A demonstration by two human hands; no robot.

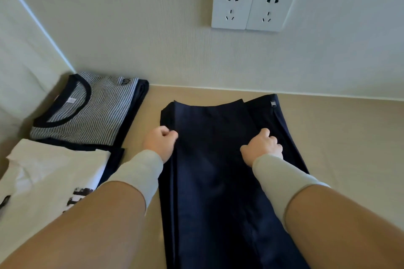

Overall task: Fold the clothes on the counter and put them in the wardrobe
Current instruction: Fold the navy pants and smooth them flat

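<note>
Soft, even daylight with a slight greenish cast; shadows are faint. The wide lens bends the far wall (153,28) and stretches the near forearms; focus is mildly soft throughout.

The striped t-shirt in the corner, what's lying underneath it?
Under the striped t-shirt lies a dark navy garment, showing only as a band along its right and near edges. What kind of garment it is, and whether anything more lies beneath, stays covered.
</note>
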